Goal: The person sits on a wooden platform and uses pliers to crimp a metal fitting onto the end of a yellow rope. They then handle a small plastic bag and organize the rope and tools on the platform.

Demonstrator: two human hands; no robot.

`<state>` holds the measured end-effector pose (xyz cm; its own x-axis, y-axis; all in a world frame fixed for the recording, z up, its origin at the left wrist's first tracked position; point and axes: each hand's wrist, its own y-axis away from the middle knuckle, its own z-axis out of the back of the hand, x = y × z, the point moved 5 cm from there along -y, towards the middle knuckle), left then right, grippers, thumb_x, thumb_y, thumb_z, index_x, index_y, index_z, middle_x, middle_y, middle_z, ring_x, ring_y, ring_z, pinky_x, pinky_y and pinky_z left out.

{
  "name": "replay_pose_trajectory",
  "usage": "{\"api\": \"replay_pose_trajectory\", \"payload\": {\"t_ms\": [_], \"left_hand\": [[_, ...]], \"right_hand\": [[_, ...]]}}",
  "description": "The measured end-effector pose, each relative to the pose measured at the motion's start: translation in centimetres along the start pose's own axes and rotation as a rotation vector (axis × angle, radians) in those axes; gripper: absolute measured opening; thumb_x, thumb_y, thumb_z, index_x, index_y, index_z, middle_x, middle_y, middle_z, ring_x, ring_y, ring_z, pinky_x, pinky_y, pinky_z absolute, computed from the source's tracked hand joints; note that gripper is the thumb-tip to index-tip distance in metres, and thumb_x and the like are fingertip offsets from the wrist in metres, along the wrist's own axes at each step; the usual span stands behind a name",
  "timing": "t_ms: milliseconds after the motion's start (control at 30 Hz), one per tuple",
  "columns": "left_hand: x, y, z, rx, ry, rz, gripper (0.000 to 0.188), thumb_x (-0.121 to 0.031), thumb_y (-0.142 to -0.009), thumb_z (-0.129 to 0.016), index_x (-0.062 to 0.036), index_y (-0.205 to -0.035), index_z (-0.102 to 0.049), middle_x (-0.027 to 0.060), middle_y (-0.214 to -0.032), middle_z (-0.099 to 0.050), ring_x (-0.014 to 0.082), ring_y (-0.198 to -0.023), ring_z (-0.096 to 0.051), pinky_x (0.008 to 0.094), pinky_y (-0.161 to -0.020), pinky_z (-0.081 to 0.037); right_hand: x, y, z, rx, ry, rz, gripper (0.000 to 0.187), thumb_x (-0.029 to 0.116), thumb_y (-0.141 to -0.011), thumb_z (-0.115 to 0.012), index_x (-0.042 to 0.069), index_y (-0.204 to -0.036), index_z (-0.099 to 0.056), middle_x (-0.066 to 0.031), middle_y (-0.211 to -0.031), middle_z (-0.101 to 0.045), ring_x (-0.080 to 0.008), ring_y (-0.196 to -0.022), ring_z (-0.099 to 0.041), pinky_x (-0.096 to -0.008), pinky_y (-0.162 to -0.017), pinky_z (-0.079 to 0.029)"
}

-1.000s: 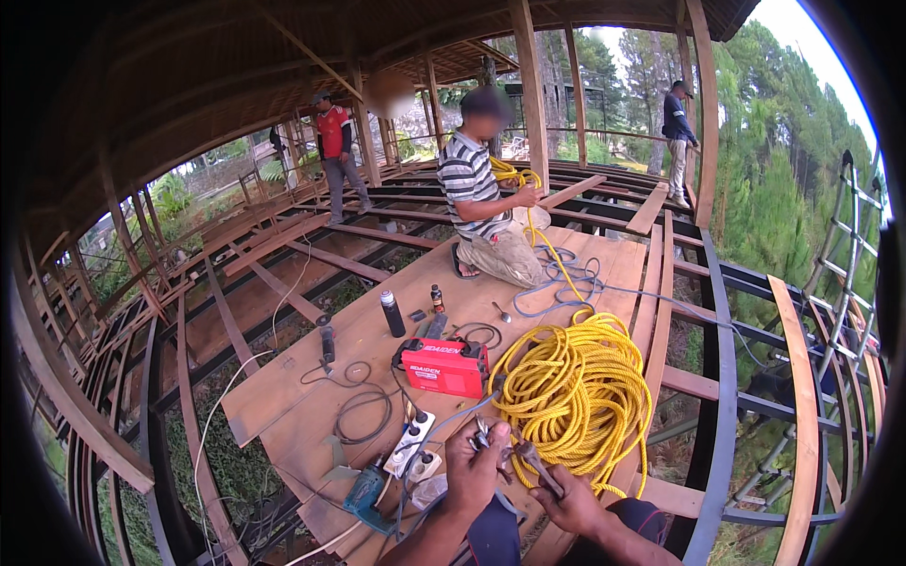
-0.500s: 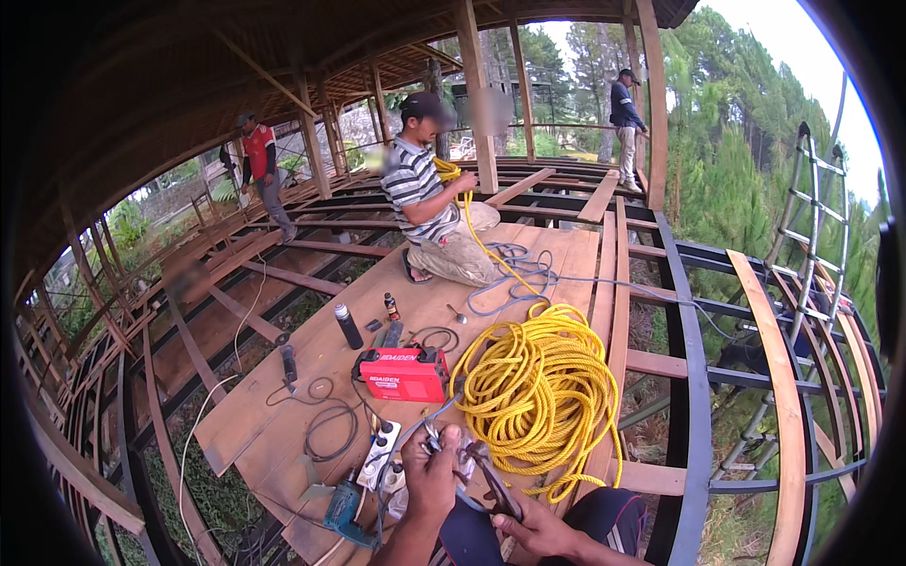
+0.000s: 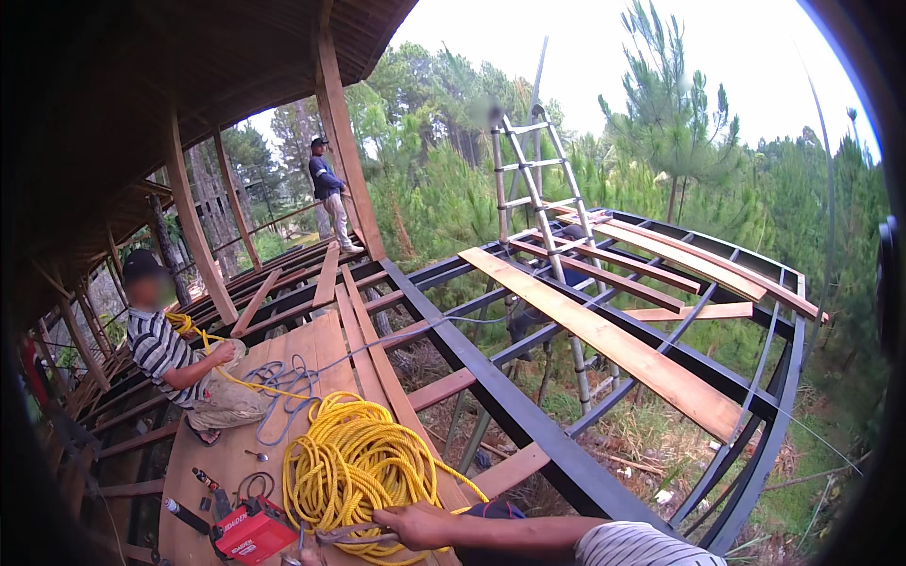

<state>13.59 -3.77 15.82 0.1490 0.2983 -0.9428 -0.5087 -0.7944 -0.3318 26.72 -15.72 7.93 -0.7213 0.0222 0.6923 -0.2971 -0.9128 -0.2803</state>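
At the lower edge, my right hand is closed round a pair of pliers, reaching over the near side of a big coil of yellow rope. Only a little of my left hand shows at the bottom rim, its fingers bent near a small metal piece; what it holds is cut off. Left of my hands stands a red welding machine. Beyond the coil, a kneeling person in a striped shirt holds the rope's yellow line. Grey cable lies looped between that person and the coil.
A dark bottle and a small bottle stand on the plank deck. To the right, a steel beam edges open framing with gaps. A ladder rises through it. Another person stands by a far post.
My view has swung to the right, so the rope, welding machine and kneeling person sit further left. My left hand has mostly dropped out of the picture; my right still grips the pliers.
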Motion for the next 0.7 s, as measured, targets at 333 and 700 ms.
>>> {"api": "replay_pose_trajectory", "payload": {"t_ms": [333,700], "left_hand": [[5.3,-1.5,2.8,-0.184,0.255,0.131,0.016,-0.016,-0.098,-0.064,-0.0043,-0.088,-0.058,0.0,-0.067,-0.056,0.0037,-0.05,-0.047,0.0195,-0.046,-0.037],[8.0,-2.1,10.5,-0.009,0.189,0.258,0.025,-0.021,-0.1,-0.062,-0.0082,-0.08,-0.06,-0.0064,-0.061,-0.052,0.0015,-0.05,-0.042,0.0208,-0.046,-0.035]], "right_hand": [[-3.4,-2.1,-0.7,0.023,0.074,-0.004,0.027,0.015,-0.09,-0.064,0.006,-0.109,-0.048,-0.0233,-0.093,-0.062,-0.0453,-0.082,-0.064,-0.0528,-0.068,-0.051],[-0.7,-4.8,-6.3,-0.094,0.23,0.015,0.021,0.008,-0.081,-0.07,0.007,-0.096,-0.055,-0.0142,-0.083,-0.063,-0.0385,-0.078,-0.067,-0.0492,-0.064,-0.054]]}}
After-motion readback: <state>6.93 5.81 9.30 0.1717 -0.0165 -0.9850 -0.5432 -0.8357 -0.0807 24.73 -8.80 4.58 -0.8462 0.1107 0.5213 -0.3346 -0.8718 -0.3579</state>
